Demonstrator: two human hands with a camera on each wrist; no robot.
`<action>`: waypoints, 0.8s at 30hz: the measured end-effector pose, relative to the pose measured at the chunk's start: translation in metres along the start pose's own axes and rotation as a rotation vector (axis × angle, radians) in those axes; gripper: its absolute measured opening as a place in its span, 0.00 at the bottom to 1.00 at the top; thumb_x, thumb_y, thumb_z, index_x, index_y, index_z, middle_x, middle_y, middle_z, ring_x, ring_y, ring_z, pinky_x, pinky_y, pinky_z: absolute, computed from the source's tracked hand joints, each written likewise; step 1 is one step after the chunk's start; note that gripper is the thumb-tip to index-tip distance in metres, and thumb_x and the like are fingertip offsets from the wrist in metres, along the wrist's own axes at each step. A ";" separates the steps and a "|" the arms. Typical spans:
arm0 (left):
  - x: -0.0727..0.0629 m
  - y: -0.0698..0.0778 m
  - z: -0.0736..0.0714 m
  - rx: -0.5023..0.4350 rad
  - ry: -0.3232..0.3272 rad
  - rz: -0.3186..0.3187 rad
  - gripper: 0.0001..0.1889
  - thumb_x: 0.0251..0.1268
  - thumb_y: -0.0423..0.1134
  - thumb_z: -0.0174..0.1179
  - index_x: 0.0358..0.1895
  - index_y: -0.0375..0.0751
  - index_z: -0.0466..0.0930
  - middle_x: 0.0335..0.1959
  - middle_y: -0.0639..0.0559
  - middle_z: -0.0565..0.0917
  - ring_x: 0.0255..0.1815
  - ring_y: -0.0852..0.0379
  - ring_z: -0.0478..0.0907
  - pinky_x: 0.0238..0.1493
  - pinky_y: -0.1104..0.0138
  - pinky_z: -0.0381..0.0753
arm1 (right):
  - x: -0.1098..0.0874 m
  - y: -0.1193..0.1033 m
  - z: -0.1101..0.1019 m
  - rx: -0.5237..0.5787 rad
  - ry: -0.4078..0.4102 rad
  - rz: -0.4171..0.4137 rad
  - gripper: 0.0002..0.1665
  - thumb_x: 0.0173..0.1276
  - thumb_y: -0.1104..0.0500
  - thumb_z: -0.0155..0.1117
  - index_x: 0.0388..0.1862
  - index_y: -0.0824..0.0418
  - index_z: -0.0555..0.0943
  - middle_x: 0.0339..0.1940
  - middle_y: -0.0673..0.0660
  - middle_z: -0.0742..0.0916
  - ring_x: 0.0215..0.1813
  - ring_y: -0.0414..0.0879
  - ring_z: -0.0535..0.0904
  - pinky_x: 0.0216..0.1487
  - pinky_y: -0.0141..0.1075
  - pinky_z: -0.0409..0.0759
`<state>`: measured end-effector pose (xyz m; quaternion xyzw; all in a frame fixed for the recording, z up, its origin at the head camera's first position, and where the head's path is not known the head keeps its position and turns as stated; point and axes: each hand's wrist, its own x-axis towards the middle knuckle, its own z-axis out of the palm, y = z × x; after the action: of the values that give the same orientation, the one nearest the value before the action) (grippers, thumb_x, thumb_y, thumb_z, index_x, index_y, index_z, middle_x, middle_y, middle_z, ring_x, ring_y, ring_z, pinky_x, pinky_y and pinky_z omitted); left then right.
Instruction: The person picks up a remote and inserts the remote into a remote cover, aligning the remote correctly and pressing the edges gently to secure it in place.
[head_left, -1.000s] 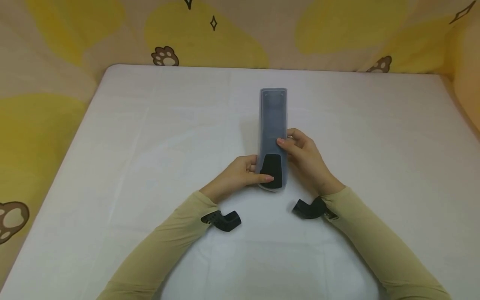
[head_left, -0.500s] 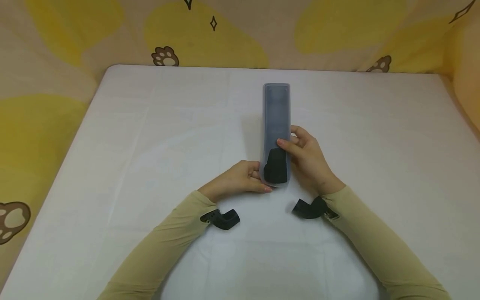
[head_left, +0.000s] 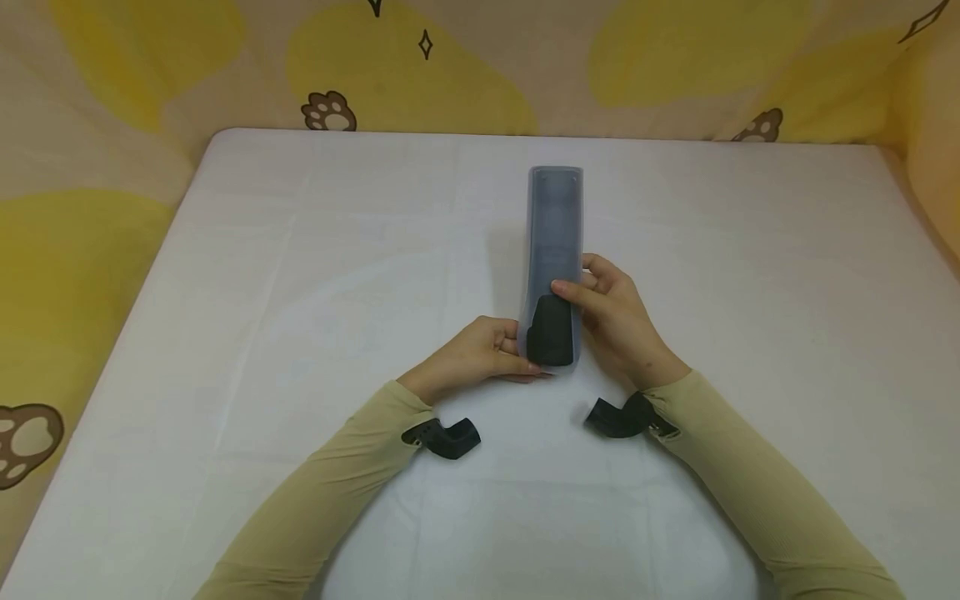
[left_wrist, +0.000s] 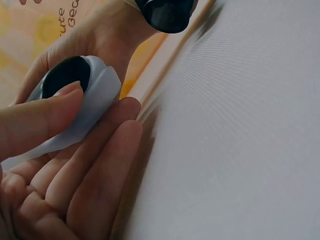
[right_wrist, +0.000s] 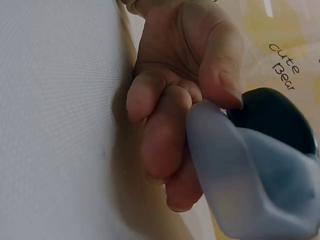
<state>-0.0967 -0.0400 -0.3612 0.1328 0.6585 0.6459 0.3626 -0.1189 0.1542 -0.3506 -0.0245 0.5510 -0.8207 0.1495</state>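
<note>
A long, soft, translucent blue-grey sleeve (head_left: pixel 557 229) is held upright in the head view, its length pointing away from me. At its near end a black rounded piece (head_left: pixel 551 333) shows uncovered through an opening. My left hand (head_left: pixel 480 350) grips the sleeve's near left corner, thumb at the end and fingers beneath. My right hand (head_left: pixel 618 312) pinches the right edge, thumb on top just above the black piece, fingers behind. In the right wrist view the soft sleeve wall (right_wrist: pixel 220 170) stands away from the black piece (right_wrist: pixel 275 117). What lies under the sleeve's far part is hidden.
The hands work over a white-covered table (head_left: pixel 360 250). A yellow and beige printed cloth (head_left: pixel 480 67) hangs along its back and left side. Black wrist-worn camera mounts (head_left: pixel 450 437) stick out inward from both sleeves, close to the table.
The sleeve has shifted slightly right and away from me. My left thumb has slid off the black piece to the near corner. The right hand stays nearly in place.
</note>
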 end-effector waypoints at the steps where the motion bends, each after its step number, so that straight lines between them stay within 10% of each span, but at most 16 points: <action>1: 0.000 0.000 0.000 0.001 0.002 -0.002 0.14 0.58 0.22 0.57 0.48 0.21 0.72 0.39 0.33 0.83 0.38 0.58 0.83 0.45 0.63 0.81 | 0.000 0.000 0.000 0.009 -0.004 0.004 0.14 0.65 0.74 0.56 0.49 0.65 0.70 0.34 0.53 0.86 0.40 0.42 0.81 0.47 0.31 0.77; 15: 0.001 0.003 0.002 0.015 0.085 0.005 0.07 0.61 0.28 0.61 0.30 0.30 0.71 0.33 0.37 0.85 0.32 0.51 0.85 0.38 0.60 0.83 | 0.003 -0.006 -0.005 0.100 0.072 -0.028 0.17 0.62 0.68 0.65 0.48 0.66 0.73 0.26 0.51 0.86 0.35 0.39 0.81 0.48 0.31 0.75; 24: -0.001 0.006 0.003 0.108 0.150 -0.064 0.09 0.60 0.31 0.63 0.27 0.33 0.72 0.19 0.48 0.82 0.21 0.58 0.81 0.30 0.64 0.83 | 0.003 -0.007 -0.004 0.101 0.083 -0.032 0.12 0.66 0.74 0.53 0.48 0.67 0.73 0.28 0.50 0.86 0.34 0.39 0.81 0.44 0.31 0.77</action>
<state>-0.0959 -0.0378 -0.3548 0.0822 0.7216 0.6057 0.3250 -0.1239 0.1594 -0.3457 0.0082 0.5141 -0.8501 0.1144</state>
